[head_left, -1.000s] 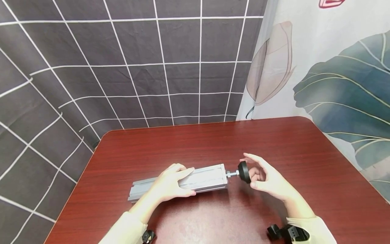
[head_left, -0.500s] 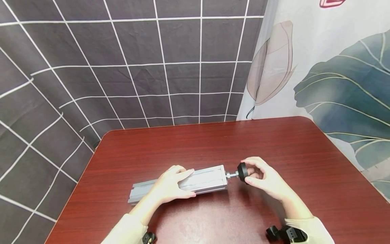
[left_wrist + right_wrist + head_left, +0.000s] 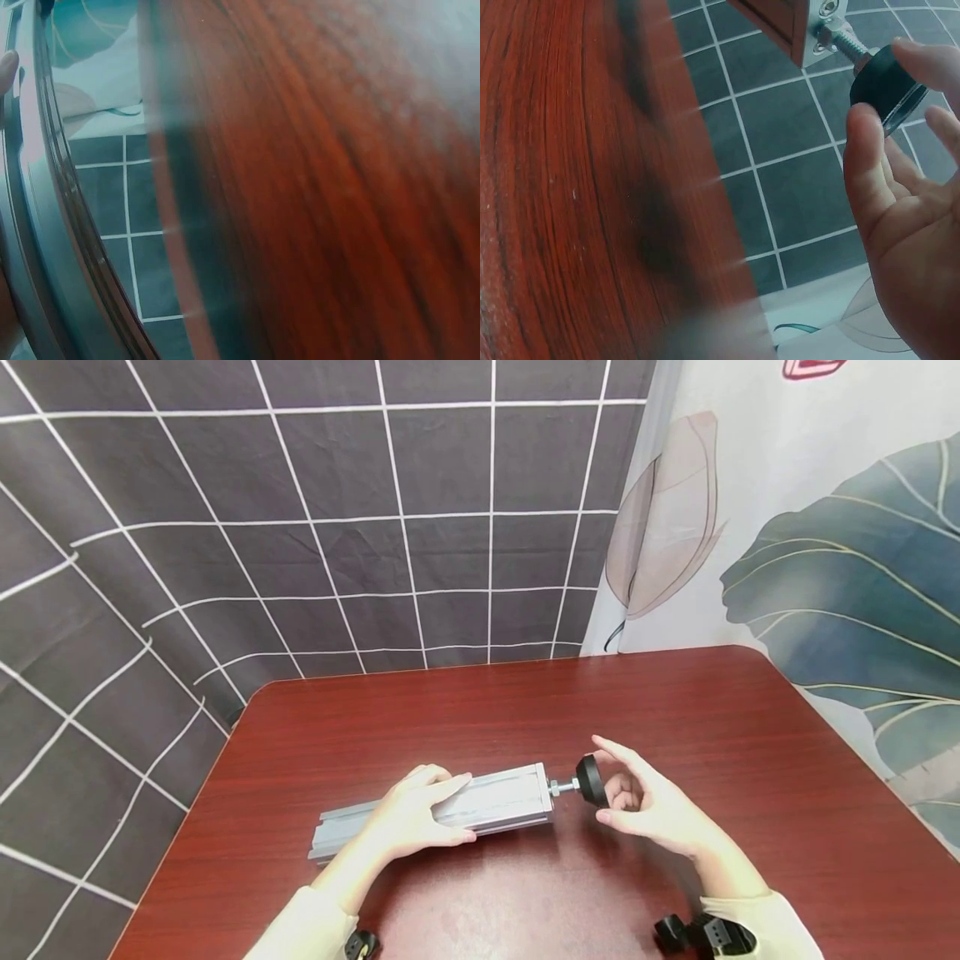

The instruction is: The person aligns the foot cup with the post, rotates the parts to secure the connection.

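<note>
A silvery aluminium profile (image 3: 495, 797) lies slantwise in front of the person, its far edge and slotted side also showing in the left wrist view. From its right end a threaded bolt (image 3: 847, 43) with a nut sticks out, carrying a black round levelling foot (image 3: 591, 781). The left hand (image 3: 416, 810) grips the profile near its middle, fingers over the far side and thumb along the near side. At the foot, the right hand (image 3: 656, 802) has thumb and index finger at opposite sides of the rim, the index finger fairly straight. Its other fingers curl behind the foot.
A reddish-brown wooden table (image 3: 450, 718) lies beneath both hands. Behind it hang a dark grey cloth with white grid lines (image 3: 442, 552) and a white curtain with leaf prints (image 3: 862, 585). Each wrist wears a black camera mount (image 3: 708, 935).
The right fingers closed on the foot's rim half a second ago and have spread again, index finger lifting. The profile and left hand have shifted slightly left.
</note>
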`<move>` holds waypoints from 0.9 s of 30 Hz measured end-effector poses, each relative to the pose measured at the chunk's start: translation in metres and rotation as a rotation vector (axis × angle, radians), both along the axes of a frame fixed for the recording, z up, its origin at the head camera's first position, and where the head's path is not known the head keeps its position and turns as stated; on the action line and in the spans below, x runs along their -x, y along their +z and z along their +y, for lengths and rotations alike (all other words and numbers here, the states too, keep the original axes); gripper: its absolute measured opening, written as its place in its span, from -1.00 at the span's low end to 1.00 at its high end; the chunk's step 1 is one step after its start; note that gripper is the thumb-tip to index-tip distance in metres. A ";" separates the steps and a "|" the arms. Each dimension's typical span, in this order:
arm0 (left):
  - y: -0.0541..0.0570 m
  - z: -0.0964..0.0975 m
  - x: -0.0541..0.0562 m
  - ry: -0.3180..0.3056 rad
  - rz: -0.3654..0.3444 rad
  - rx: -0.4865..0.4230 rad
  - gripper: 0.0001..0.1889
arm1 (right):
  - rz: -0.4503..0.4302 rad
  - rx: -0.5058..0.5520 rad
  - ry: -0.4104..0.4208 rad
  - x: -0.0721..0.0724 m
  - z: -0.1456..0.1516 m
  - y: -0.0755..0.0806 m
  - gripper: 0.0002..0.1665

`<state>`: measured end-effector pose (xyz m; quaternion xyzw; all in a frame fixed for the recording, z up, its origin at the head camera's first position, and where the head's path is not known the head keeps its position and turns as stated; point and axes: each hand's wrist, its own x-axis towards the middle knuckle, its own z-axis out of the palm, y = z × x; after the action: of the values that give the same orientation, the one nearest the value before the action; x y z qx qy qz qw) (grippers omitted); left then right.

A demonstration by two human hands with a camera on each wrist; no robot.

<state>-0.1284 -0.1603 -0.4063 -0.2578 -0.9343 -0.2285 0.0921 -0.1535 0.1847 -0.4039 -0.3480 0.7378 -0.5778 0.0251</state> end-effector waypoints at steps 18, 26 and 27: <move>0.001 0.000 -0.001 -0.003 -0.011 -0.008 -0.26 | -0.062 -0.080 -0.109 0.000 0.001 -0.001 -0.36; 0.006 0.003 -0.001 0.002 -0.009 -0.011 -0.26 | -0.062 0.076 -0.065 0.000 -0.004 0.001 -0.38; 0.006 0.003 0.000 0.002 -0.007 -0.011 -0.26 | -0.063 0.104 -0.046 0.000 -0.004 0.001 -0.34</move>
<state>-0.1279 -0.1574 -0.4001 -0.2555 -0.9335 -0.2347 0.0903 -0.1536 0.1807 -0.4030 -0.3132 0.7135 -0.6265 0.0170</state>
